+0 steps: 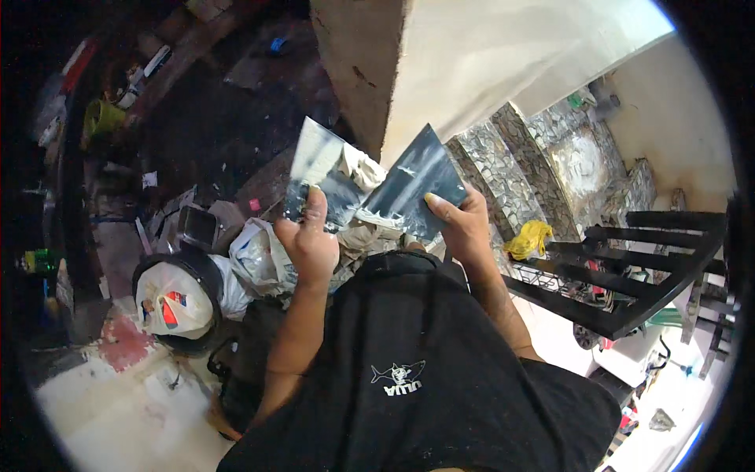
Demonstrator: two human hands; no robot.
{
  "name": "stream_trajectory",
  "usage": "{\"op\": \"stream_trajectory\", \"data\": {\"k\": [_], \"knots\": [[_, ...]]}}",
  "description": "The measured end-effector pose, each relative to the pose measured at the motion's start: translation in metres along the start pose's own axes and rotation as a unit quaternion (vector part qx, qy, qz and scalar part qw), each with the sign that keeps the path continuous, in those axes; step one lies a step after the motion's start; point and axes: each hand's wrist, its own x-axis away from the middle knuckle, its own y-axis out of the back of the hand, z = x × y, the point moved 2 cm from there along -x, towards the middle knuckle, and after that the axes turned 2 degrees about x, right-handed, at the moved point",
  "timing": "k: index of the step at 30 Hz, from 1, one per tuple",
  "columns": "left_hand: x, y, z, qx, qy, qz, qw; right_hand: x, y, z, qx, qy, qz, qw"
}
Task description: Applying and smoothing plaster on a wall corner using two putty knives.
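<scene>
A grey stone-clad staircase (543, 157) is seen at the upper right, with a black metal railing (653, 259) below it. A black bin lined with a white plastic bag (174, 303) stands at the left. In front of the black shirt, a dark flat rectangular tile (413, 189) is gripped by the right hand (464, 228), thumb laid on its face. A second dark flat tile (318, 169) is pinched by the left hand (311, 244), just beside the first. A crumpled yellow cloth (528, 238) lies on a step.
</scene>
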Motion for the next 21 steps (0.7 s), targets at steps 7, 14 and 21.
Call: {"op": "stream_trajectory", "data": {"k": [7,14,21], "knots": [[0.008,-0.001,-0.002,-0.115,-0.041,0.189,0.974,-0.013,-0.004,-0.01,-0.073,-0.022,0.001,0.997],[0.003,-0.017,-0.037,-0.329,-0.261,0.404,0.813,-0.023,-0.005,-0.015,-0.14,-0.043,0.042,0.988],[0.003,-0.007,-0.033,-0.388,-0.355,0.469,0.709,-0.019,-0.009,-0.011,-0.137,-0.05,0.055,0.988]]}}
